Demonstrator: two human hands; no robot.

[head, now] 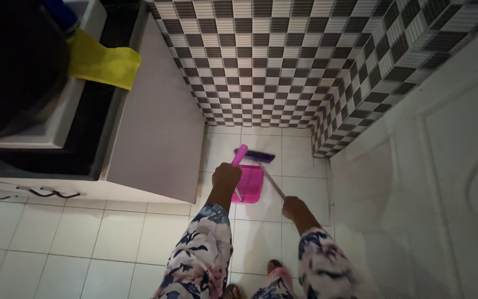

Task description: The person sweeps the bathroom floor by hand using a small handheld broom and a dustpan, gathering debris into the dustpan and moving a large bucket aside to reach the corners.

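Down on the white tiled floor (73,243), the widest thing in view, the grout lines run into a tight corner where the checkered tile wall (283,61) meets the pale door (449,166) on the right and the grey cabinet side (161,127) on the left. That corner is the likeliest source of trouble: it is narrow and dim, so fine dirt could be pushed into the grout or against the skirting instead of onto the pan. The pink dustpan (250,182) rests on the floor just in front of the corner, its mouth facing the purple broom head (255,156), which lies right at its far edge. The left hand (226,177) is closed around the dustpan's upright pink handle (240,155); if the pan tilts or lifts off the tile, sweepings would slip beneath its lip. The right hand (294,207) is wrapped around the thin broom stick (272,181), held low and at a slant, so a hard stroke could flick dirt over the pan or knock it aside. The feet (275,271) stand near, just behind the pan, where a step forward could kick it. Off to the left, a yellow cloth (103,63) hangs over the tabletop edge, well apart from the work.
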